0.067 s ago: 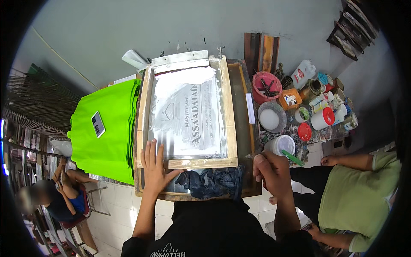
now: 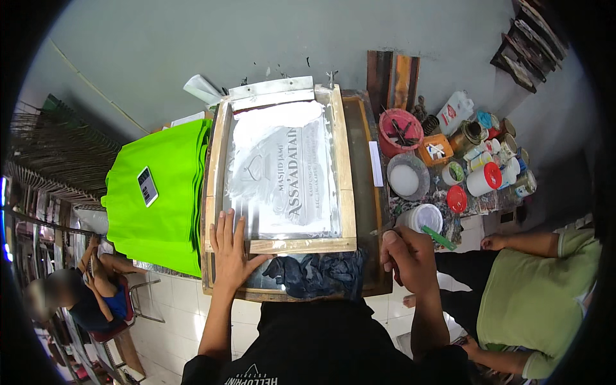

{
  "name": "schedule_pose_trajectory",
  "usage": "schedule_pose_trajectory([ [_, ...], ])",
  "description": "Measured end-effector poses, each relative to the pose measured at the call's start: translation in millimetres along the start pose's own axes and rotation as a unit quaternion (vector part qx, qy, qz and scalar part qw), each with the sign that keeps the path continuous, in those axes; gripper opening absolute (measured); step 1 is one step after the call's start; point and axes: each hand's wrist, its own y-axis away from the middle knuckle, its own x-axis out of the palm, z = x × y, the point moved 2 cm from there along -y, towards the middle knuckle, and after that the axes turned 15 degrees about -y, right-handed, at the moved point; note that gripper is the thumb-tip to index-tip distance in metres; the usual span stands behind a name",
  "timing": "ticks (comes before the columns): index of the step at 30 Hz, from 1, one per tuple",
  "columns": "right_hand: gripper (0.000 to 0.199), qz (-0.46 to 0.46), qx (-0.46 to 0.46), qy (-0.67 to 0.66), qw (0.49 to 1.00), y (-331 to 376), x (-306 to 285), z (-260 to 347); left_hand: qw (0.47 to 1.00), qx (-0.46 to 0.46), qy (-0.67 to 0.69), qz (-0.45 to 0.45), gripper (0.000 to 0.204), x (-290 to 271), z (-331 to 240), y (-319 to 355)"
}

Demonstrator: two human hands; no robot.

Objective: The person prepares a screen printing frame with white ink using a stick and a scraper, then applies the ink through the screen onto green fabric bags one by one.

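Frame (image 2: 347,199): wooden, lying on the table (image 2: 378,276), white ink (image 2: 276,122) across its lettered mesh (image 2: 298,173).
Left hand (image 2: 232,262): fingers spread apart, touching the frame's near left corner.
Right hand (image 2: 410,256): fingers curled together near the white tub (image 2: 428,213); cannot tell whether they hold anything.
Cloth (image 2: 321,274): dark, just below the frame.

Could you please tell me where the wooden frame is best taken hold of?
Probably the wooden frame is best gripped by its near rail, coming from the wearer's side. That rail is long, straight and faces the person, with the left hand at its left corner. The far end lies by a metal bar, and white paste covers much of the inside.
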Motion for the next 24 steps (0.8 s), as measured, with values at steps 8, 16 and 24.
schedule_pose_trajectory([
  [8,0.038,-0.004,-0.15,-0.091,0.985,16,-16,32,0.945,-0.105,0.025,-0.307,0.115,-15,17,3],
  [16,0.032,-0.048,-0.26,0.023,0.964,-34,7,121,0.855,-0.052,0.061,-0.513,0.051,-180,45,-217],
  [24,0.03,0.008,-0.234,0.097,0.967,-143,17,160,0.856,0.101,0.003,-0.507,0.033,-218,100,-338],
])
